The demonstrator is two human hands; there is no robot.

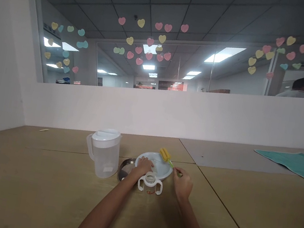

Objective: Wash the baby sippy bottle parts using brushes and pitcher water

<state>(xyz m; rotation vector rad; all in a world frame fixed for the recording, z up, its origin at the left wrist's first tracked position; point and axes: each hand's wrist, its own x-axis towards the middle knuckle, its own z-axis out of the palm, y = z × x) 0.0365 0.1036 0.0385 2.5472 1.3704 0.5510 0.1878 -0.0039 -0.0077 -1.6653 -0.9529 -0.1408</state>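
Note:
My right hand grips the thin green handle of a bottle brush with a yellow sponge head, held over the right rim of a pale shallow bowl. Over the bowl's left part, my left hand reaches in with curled fingers; a small translucent thing shows by the fingertips, too faint to name. Just in front of the bowl stands an uncapped clear baby bottle with two white handles, touched by neither hand. A round metal dish sits left of the bowl, partly behind my left wrist.
A translucent lidded pitcher stands left of the metal dish. A teal cloth lies at the far right of the table. Behind are a white wall and a window with heart stickers; a person's head shows beyond.

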